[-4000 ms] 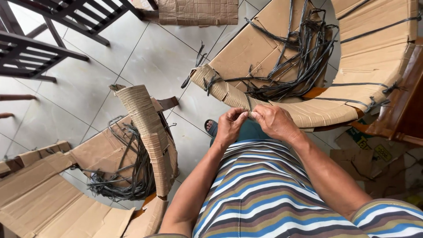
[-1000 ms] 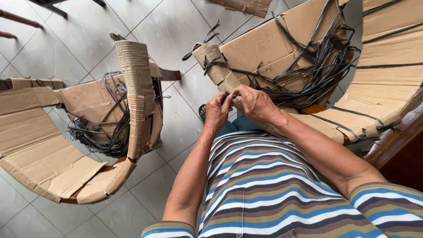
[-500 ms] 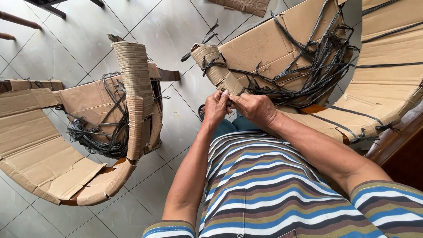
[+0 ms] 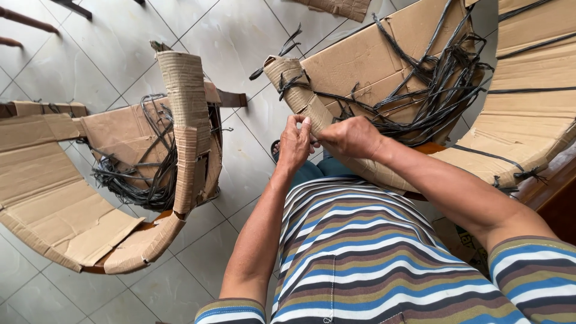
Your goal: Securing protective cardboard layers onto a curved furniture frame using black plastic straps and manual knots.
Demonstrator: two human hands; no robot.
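A curved chair frame wrapped in brown cardboard (image 4: 384, 57) lies in front of me, with a tangle of black cords (image 4: 444, 90) on it. My left hand (image 4: 295, 143) and my right hand (image 4: 351, 137) meet at its wrapped arm (image 4: 297, 90), both pinching the cardboard wrapping at the same spot. The fingers are closed on the wrap edge; whether a cord is also pinched is hidden. My striped shirt fills the lower middle.
A second cardboard-wrapped chair frame (image 4: 72, 198) with black cords (image 4: 144, 174) lies to the left on the pale tiled floor (image 4: 120, 42). Dark wooden furniture legs (image 4: 24, 24) show at the top left. A dark wood edge (image 4: 555, 192) stands at the right.
Both hands have shifted slightly up and left along the wrapped arm. The view has drifted since four seconds ago, bringing the left frame closer to centre.
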